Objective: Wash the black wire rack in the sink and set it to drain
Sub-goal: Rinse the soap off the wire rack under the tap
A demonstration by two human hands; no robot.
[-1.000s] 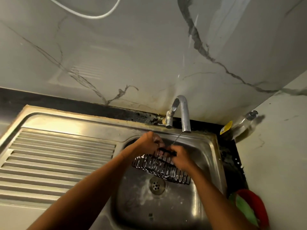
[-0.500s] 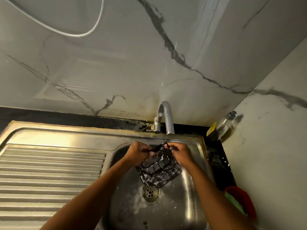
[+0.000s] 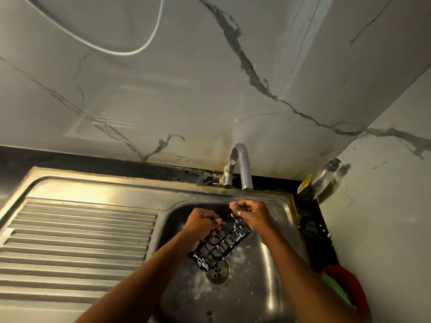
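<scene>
Rack: black wire rack, flecked with foam, tilted, held in the air over the sink basin, lower end just above the drain.
Left hand: fingers curled round the rack's left long side.
Right hand: fingers curled, pinching the rack's upper end.
Faucet: spout directly above the right hand.
Drainboard: ribbed, left of the basin.
Corner: soap bottle leaning at the wall, right of the faucet.
</scene>
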